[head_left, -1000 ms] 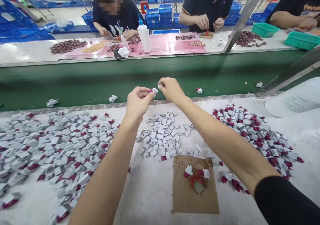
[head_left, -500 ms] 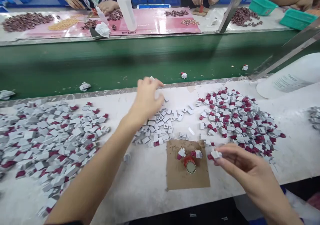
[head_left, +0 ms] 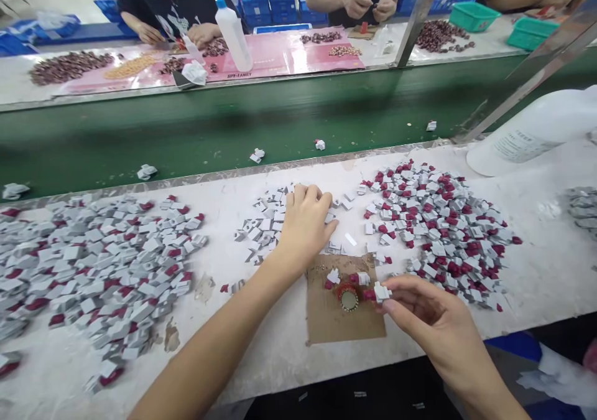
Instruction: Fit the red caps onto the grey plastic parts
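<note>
My right hand (head_left: 429, 320) pinches a small grey-and-maroon plastic piece (head_left: 382, 292) between thumb and fingertips, at the right edge of a brown cardboard square (head_left: 321, 330). On that square stands a small red round pot (head_left: 349, 298) with a pale top and beaded rim. Two more grey-and-maroon pieces, one of them this piece (head_left: 333, 276), lie behind the pot. My left hand (head_left: 308, 224) is over the middle pile of plain grey pieces (head_left: 265, 221), palm down, fingers bent and thumb apart. Its fingertips are partly hidden among the pieces.
Larger piles of grey-and-maroon pieces lie left (head_left: 116, 258) and right (head_left: 438, 221). A large white bottle (head_left: 522, 137) lies tilted at the right. Beyond the table edge runs a green belt (head_left: 200, 134) with several loose pieces. Co-workers' hands work across it; a metal post (head_left: 415, 22) rises there.
My left hand has drawn back from the belt edge to the middle pile; a grey piece now lies on the belt there. My right hand has moved left over the cardboard with its piece.
</note>
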Tool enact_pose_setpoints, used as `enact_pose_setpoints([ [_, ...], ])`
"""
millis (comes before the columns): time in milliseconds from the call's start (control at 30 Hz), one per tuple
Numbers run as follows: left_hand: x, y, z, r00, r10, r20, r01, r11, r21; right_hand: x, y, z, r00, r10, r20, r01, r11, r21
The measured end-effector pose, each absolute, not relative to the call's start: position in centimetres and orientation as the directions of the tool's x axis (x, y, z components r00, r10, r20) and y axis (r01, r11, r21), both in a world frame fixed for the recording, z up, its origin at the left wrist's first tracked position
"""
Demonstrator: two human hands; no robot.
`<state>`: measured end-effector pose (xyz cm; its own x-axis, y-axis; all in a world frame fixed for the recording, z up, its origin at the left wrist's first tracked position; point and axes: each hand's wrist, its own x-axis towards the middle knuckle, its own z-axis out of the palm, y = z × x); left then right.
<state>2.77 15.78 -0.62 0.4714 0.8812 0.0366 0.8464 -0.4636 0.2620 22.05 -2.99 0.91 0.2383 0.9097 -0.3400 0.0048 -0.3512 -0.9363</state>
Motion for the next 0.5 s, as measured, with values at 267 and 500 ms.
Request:
enact_pose_setpoints([
  [267, 2.1, 14.4, -1.4, 0.462, 0.877, 0.132, 0.857, -0.479, 0.19, 22.0, -4.1, -0.2, 0.255, 0.931, -0.261, 0.071, -0.287, -0.955],
  [500, 1.8, 12.9, 0.0, 0.496, 0.861, 0.117, 0.691, -0.472, 0.548, 21.7, -4.7, -0.3, 0.184, 0.957, -0.222, 0.15, -0.251, -0.956],
])
